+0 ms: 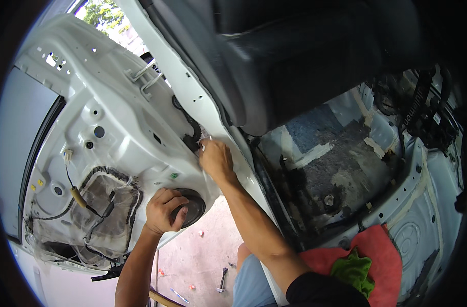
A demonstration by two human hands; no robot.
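Note:
My left hand (164,211) rests on the stripped door (115,128), its fingers bent and its thumb apart, against the round black speaker (195,209). The hand covers the speaker's left side. Farther up, in the gap between door and body pillar (201,100), my right hand (216,159) is closed, its fingertips pinched beside the black ribbed wiring boot (193,134). A small whitish bit shows at those fingertips; what they hold is mostly hidden.
Clear plastic sheeting (98,204) and loose wires cover the door's lower opening. A dark seat (295,61) stands at upper right, above the bare car floor (335,158). A red cloth (384,261) and green cloth (353,271) lie at lower right. Small parts litter the ground (208,256).

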